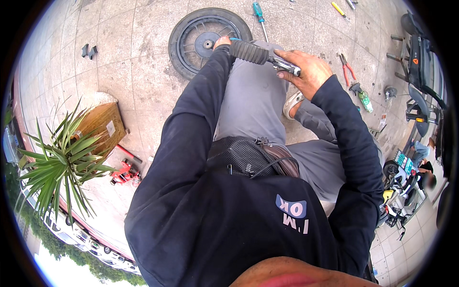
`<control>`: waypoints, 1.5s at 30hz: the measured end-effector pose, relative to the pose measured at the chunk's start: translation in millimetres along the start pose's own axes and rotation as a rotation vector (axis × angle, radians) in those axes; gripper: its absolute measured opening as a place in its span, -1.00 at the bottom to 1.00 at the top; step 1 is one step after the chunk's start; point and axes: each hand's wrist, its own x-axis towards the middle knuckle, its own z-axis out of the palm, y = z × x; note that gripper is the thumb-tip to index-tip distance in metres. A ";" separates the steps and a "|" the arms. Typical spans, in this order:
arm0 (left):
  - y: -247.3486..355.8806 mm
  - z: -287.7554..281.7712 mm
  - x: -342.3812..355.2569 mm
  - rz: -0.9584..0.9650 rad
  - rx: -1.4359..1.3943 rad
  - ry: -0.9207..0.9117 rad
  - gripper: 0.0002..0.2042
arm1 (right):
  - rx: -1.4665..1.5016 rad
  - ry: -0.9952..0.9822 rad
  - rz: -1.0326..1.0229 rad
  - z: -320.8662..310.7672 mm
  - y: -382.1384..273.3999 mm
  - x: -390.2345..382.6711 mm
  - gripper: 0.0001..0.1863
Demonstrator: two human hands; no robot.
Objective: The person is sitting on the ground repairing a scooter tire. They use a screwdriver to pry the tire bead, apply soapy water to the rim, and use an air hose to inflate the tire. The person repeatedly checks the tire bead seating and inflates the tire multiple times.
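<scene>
Right of the spoked wheel [207,44], my right hand [310,68] grasps the shiny metal end [291,68] of a ribbed boot [249,51]; my left hand's [223,41] grip I cannot tell.

left hand [222,42] partly hidden, wheel [202,46] part-covered

L head cam, wide fisheye, facing down past chest [229,205], near L hand [223,41] & R hand [310,71], tiled ground [143,57] below
</scene>
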 end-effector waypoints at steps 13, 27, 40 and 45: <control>10.9 -13.9 -11.3 -0.050 0.014 0.000 -0.67 | 0.037 -0.050 0.019 -3.8 -1.1 -0.5 -0.47; 4.6 0.0 -7.2 -0.044 -0.001 0.083 -0.66 | 0.100 -0.099 0.070 -3.0 -2.3 4.7 -0.58; -45.4 54.2 34.1 0.206 -0.052 0.270 -0.70 | 0.091 -0.141 0.159 -7.3 -6.5 8.8 -0.64; -32.3 35.7 23.1 0.185 -0.006 0.263 -0.69 | 0.086 -0.142 0.166 -6.9 -6.1 8.3 -0.64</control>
